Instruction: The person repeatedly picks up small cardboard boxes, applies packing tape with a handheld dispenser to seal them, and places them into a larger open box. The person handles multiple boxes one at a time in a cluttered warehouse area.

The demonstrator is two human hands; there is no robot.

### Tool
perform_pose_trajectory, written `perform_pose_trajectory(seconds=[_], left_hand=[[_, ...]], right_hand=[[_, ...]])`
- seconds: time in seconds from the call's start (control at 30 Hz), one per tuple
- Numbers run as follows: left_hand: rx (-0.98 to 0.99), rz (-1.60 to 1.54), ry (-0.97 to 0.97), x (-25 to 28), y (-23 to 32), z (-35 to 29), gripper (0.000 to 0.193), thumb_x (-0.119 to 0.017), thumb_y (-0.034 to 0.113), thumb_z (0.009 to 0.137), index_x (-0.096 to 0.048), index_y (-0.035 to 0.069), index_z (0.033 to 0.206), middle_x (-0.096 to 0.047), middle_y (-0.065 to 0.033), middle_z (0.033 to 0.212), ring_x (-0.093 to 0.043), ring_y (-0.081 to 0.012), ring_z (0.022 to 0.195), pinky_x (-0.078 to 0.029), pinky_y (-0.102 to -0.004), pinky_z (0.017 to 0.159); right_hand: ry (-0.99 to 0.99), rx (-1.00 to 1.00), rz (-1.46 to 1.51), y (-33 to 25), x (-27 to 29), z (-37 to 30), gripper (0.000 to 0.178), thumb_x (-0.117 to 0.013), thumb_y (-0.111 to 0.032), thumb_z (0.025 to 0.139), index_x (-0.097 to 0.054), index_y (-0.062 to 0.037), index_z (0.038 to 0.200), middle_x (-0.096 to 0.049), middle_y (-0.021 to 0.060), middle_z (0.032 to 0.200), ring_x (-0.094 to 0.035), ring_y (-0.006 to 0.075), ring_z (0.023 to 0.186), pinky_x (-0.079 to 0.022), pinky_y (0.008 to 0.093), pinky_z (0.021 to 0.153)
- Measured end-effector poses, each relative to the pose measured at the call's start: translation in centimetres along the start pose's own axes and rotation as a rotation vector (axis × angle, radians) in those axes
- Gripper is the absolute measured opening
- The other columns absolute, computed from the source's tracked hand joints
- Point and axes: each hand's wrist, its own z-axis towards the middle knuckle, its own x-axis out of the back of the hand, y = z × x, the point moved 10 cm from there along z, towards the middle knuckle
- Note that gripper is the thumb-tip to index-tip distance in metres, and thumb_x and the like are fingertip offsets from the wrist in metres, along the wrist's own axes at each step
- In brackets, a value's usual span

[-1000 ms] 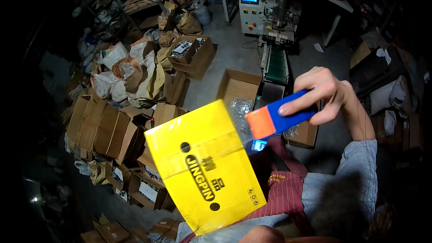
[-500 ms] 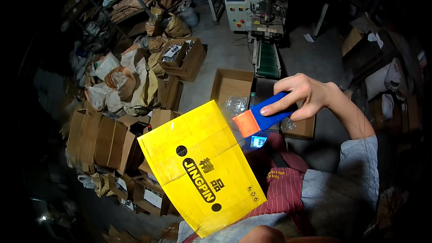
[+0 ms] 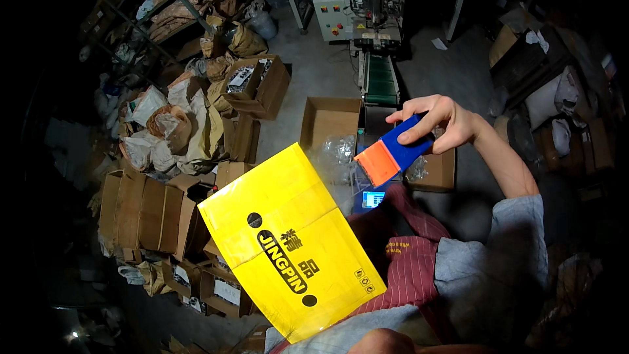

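My right hand is closed around a blue tape dispenser with an orange front piece, held in the air just right of a yellow carton. A faint see-through film shows between the dispenser's front and the carton's edge; I cannot tell for sure whether it is tape. The yellow carton is tilted close in front of my body, its broad printed side toward me and clear tape across it. My left hand does not show; whatever supports the carton is hidden.
Beyond the yellow carton stands an open brown carton with clear plastic bags. A packing machine with a green conveyor stands ahead. Sacks and brown cartons crowd the left. More cartons and bags lie right.
My right hand has drawn the tape dispenser a little to the right, widening the gap to the yellow carton. The carton has hardly moved, while the whole view has shifted slightly.
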Motion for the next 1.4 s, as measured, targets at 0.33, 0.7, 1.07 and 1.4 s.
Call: perform_pose_trajectory(seconds=[0.33,0.7,1.07,1.4], left_hand=[[0.021,-0.004,-0.009,0.0,-0.4,-0.3,0.059,-0.037,0.048,0.107,-0.052,0.003,0.142,-0.062,-0.0196,0.132,-0.067,-0.0351,0.111,-0.057,-0.0469,0.094],[0.047,-0.017,-0.017,0.1,-1.6,-0.1,0.060,-0.036,0.049,0.107,-0.053,0.004,0.141,-0.063,-0.0189,0.131,-0.067,-0.0343,0.110,-0.057,-0.0459,0.093],[0.062,0.001,-0.032,-0.5,-1.8,-0.1,0.060,-0.036,0.051,0.107,-0.054,0.004,0.140,-0.063,-0.0182,0.129,-0.067,-0.0336,0.108,-0.058,-0.0449,0.092],[0.068,-0.001,-0.022,0.2,-2.7,-0.1,0.061,-0.035,0.052,0.107,-0.054,0.004,0.139,-0.064,-0.0175,0.128,-0.068,-0.0329,0.107,-0.058,-0.0440,0.091]], right_hand=[[0.074,-0.055,0.076,1.2,0.0,-2.6,0.061,-0.072,-0.001,0.051,-0.081,-0.0109,0.111,-0.070,0.0111,0.107,-0.065,0.0286,0.115,-0.049,0.0351,0.099],[0.162,0.026,-0.297,-2.9,1.7,-3.4,0.059,-0.068,-0.004,0.057,-0.080,-0.0151,0.113,-0.069,0.0114,0.103,-0.063,0.0248,0.094,-0.049,0.0337,0.083],[0.041,0.216,-0.845,-7.1,-2.9,0.4,0.051,-0.072,-0.019,0.064,-0.079,-0.0302,0.113,-0.052,0.0011,0.072,-0.050,0.0215,0.063,-0.040,0.0344,0.060],[0.024,0.275,-0.819,-7.4,-4.5,0.9,0.057,-0.070,-0.021,0.057,-0.078,-0.0252,0.114,-0.051,0.0021,0.071,-0.053,0.0212,0.057,-0.042,0.0330,0.052]])
